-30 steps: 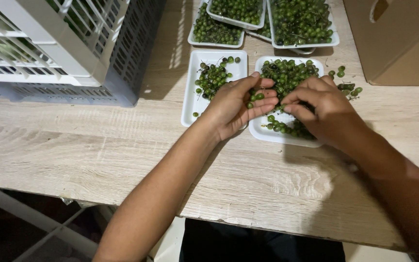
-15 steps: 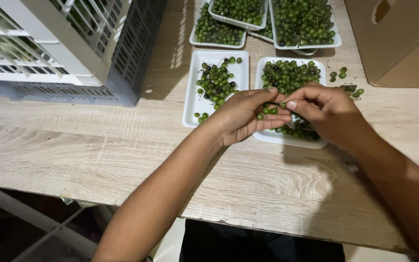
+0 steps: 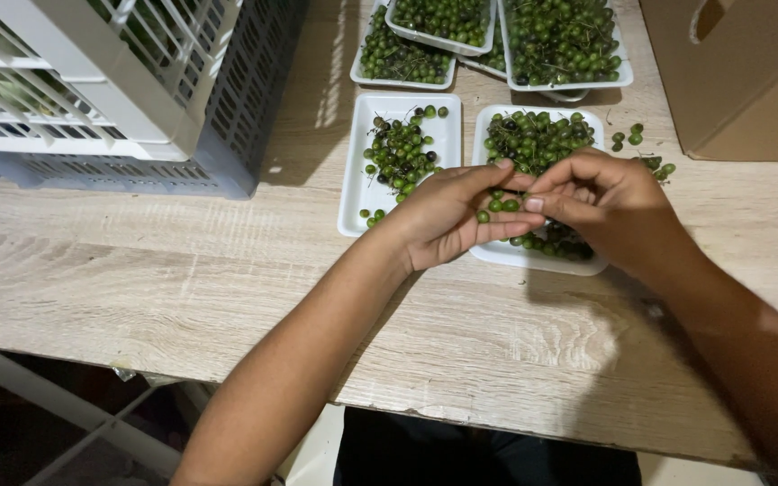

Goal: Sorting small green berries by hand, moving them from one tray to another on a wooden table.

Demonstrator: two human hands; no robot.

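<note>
Seemingly both hands (image 3: 533, 211) over tray (image 3: 506, 254) edge

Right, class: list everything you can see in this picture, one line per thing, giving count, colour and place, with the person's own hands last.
Foam trays: two, white, side by side in front of the hands, holding small green berries.
Heaped trays: at least three, white, overlapping along the far edge, full of green berries.
Loose berries: a few, green, on the table right of the near trays.
Crates: two, one white nested in one grey, far left.
Cardboard box: one, brown, far right.
Table: one, pale wood.
Left hand: over the right-hand near tray, cupping berries.
Right hand: fingertips meeting the left hand's, pinching berries.
</note>
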